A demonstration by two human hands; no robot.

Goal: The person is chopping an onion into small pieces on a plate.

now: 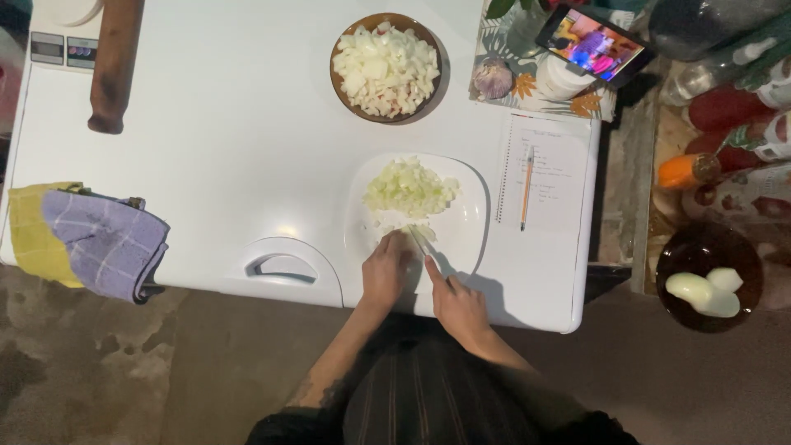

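Note:
A white square plate [470, 216] lies on the white surface [206, 148] and carries a heap of chopped onion [409, 188]. At the plate's near edge my left hand [386, 268] presses down on a small piece of onion [423, 233]. My right hand [457, 305] grips a knife [420, 241], its blade resting on that piece right beside my left fingers.
A brown bowl [340, 85] of chopped onion stands further back. To the right lie a notebook [548, 177] with a pencil [526, 188], a garlic bulb [493, 78] and a phone [595, 43]. A rolling pin [114, 62] and folded cloths [91, 237] are left. A dark bowl [684, 255] with peeled onion sits at far right.

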